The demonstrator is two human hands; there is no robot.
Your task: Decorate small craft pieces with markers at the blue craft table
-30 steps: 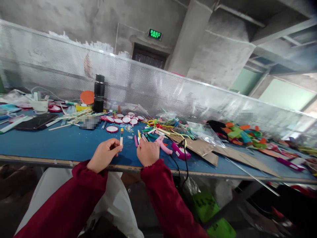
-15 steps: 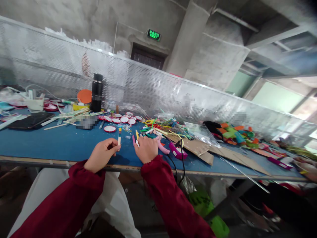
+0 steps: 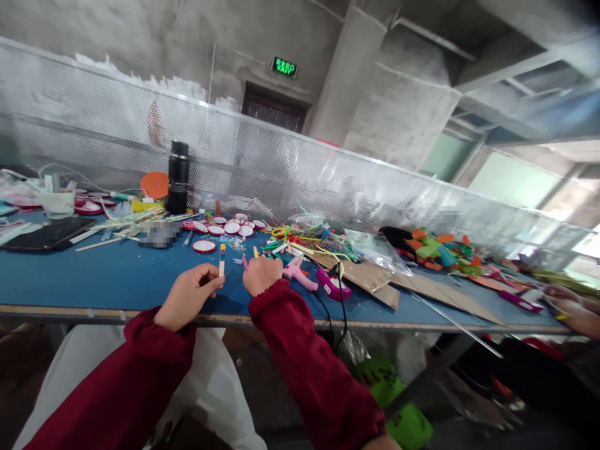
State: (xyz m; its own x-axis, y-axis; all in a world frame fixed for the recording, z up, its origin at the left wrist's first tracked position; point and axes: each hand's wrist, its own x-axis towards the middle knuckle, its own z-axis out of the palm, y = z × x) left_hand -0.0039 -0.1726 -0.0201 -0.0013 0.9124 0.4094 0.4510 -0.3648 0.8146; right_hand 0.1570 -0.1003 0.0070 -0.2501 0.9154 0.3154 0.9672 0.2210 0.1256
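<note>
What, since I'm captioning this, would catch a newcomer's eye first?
Likely the dark red sleeves in front, with the left hand pinching a pale stick roughly upright over the blue table. Just right of the right hand lies a pink glue gun. Farther back, a black bottle stands before the mesh screen, and a green exit sign glows high up.

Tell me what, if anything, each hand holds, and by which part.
The left hand pinches the pale stick by its lower end, between thumb and fingers. The right hand is at the slim coloured sticks; whether it grips one cannot be told.
</note>
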